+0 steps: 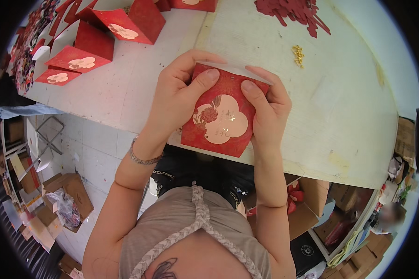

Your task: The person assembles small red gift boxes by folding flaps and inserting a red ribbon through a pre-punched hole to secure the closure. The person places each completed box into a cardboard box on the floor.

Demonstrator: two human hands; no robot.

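Note:
Between my hands is a red paper gift bag (198, 137) with a pale pink flower-shaped panel and a dark rose print on its front. My left hand (179, 93) grips its upper left edge, thumb on the front and fingers behind the white-lined opening. On the upper right edge, my right hand (267, 104) pinches it the same way. A small hole shows near the top middle of the front. The bag is held over the table's near edge, its lower end toward me.
Several red gift bags (95, 46) stand opened at the far left of the white table (339, 102). Dark red flat cut pieces (291, 14) lie piled at the back, near small gold-coloured pieces (298, 56). Below the table sit cardboard boxes (316, 200); another box (77, 195) is on the floor.

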